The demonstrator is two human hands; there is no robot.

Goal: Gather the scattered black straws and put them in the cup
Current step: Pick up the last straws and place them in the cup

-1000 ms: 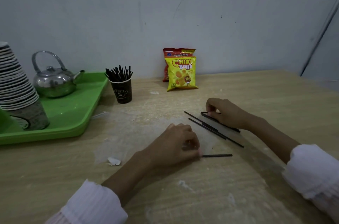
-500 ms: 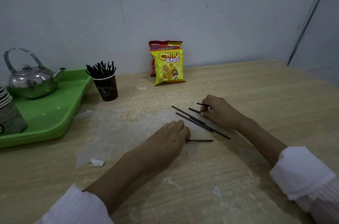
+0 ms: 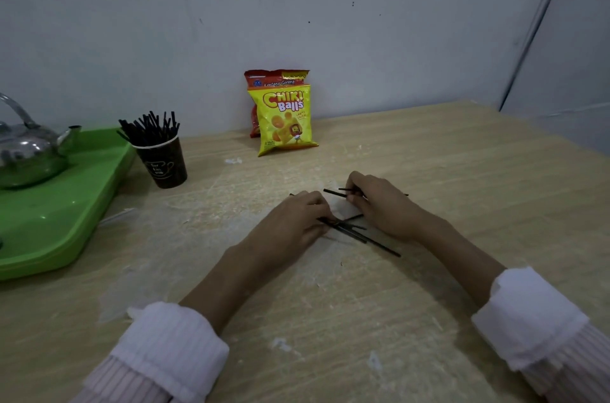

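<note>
Head view.

1. Right hand [image 3: 383, 207]: fingers curled, with the thumb and fingertips pinching a pair of held straws [image 3: 333, 193]. Their black ends poke out just past the fingertips, towards the other hand. A thin tip shows beyond the back of the hand on the opposite side.

2. Left hand [image 3: 297, 221]: knuckles up, fingers bent down onto the table [image 3: 363, 320]. The fingertips sit right on the ends of the loose straws [image 3: 359, 236]. I cannot tell whether they pinch the straws or only press on them.

3. Loose straws: a few black ones, crossed over each other, lying flat between the two sets of fingers. They run from the left fingertips out below the right wrist. One short tip shows on the far side of the left knuckles.

4. Cup [image 3: 163, 161]: dark paper, upright, well apart from the left fingers, further back and off to the left. It stands just beside the green tray [image 3: 49, 221]. It is packed with standing straws [image 3: 150, 128]. The pale print on its side is too small to read.

5. Writing: the yellow snack bag [image 3: 285, 120], beyond both sets of fingers by the wall, reads "CHIKI Balls". The red bag [image 3: 277, 77] behind it reads "Kentang Goreng".

6. Steel kettle [image 3: 26, 151]: on the tray.
</note>
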